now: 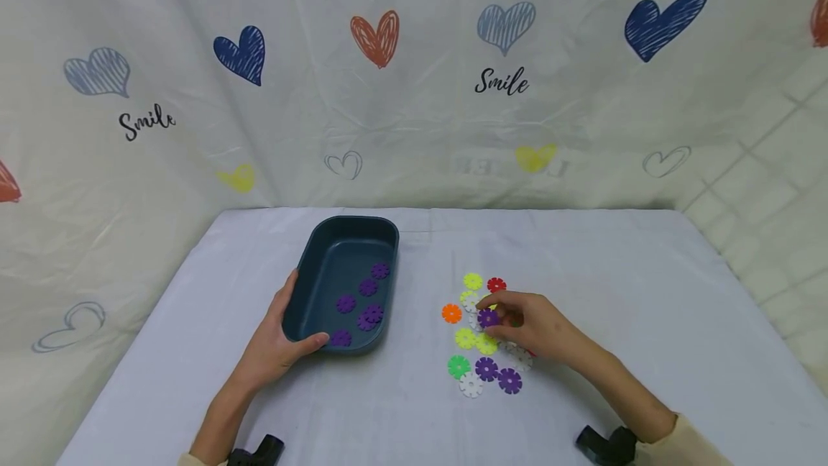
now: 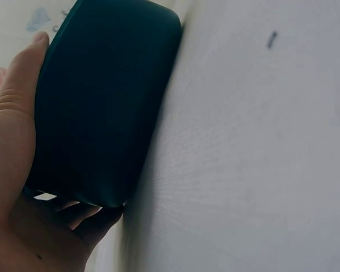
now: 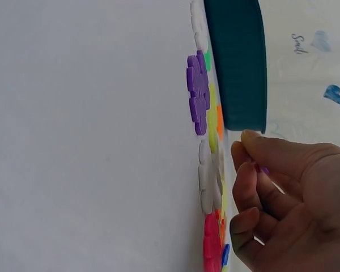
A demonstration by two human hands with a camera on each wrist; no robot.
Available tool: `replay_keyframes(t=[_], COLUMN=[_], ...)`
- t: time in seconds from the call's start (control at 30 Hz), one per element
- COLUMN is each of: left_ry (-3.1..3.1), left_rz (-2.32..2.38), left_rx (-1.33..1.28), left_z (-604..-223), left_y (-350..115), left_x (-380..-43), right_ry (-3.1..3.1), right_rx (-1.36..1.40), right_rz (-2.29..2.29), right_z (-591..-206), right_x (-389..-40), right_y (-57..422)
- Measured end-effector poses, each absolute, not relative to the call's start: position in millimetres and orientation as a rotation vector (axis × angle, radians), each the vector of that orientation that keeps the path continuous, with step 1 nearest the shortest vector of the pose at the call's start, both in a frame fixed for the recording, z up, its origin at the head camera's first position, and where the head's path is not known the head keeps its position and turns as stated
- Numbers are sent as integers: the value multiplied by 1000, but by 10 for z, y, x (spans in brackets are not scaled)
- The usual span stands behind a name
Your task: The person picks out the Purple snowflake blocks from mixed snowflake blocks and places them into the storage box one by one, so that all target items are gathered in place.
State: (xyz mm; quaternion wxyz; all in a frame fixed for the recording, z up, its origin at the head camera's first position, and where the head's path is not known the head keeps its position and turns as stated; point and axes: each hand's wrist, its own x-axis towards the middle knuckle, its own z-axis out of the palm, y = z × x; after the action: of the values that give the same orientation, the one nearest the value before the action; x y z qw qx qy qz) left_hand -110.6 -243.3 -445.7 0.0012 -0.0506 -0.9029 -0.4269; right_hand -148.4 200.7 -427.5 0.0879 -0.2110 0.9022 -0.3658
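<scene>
My left hand [image 1: 274, 347] grips the near left corner of a dark teal tray [image 1: 341, 225], thumb at the rim and fingers along its outer side. Inside the tray lie several purple notched plastic discs [image 1: 346, 303]. Over a loose spread of discs on the right, my right hand [image 1: 533, 322] pinches a purple disc [image 1: 488, 318] between thumb and fingers. A sliver of that purple shows between the fingers in the right wrist view, the rest hidden by the hand [image 3: 289, 198]. Two more purple discs [image 1: 509, 380] lie at the near side of the spread.
Around the right hand lie yellow discs [image 1: 465, 339], white discs [image 1: 471, 385], an orange disc [image 1: 451, 313], a green disc [image 1: 458, 366] and a red disc [image 1: 496, 285], some overlapping. A white cloth [image 1: 647, 293] covers the table, with a heart-printed curtain [image 1: 427, 106] behind.
</scene>
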Motion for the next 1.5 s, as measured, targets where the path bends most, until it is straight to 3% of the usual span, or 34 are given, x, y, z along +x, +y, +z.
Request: replay_keyframes(t=[1.5], left_ry=[-2821], left_rz=[-1353], left_rx=[-169], left_z=[-4440], left_y=[-2425], left_x=[-1105], right_ry=[2539], right_rx=[-684], right_rz=[-1319], right_z=[-4242], right_x=[-1698], right_y=[1615])
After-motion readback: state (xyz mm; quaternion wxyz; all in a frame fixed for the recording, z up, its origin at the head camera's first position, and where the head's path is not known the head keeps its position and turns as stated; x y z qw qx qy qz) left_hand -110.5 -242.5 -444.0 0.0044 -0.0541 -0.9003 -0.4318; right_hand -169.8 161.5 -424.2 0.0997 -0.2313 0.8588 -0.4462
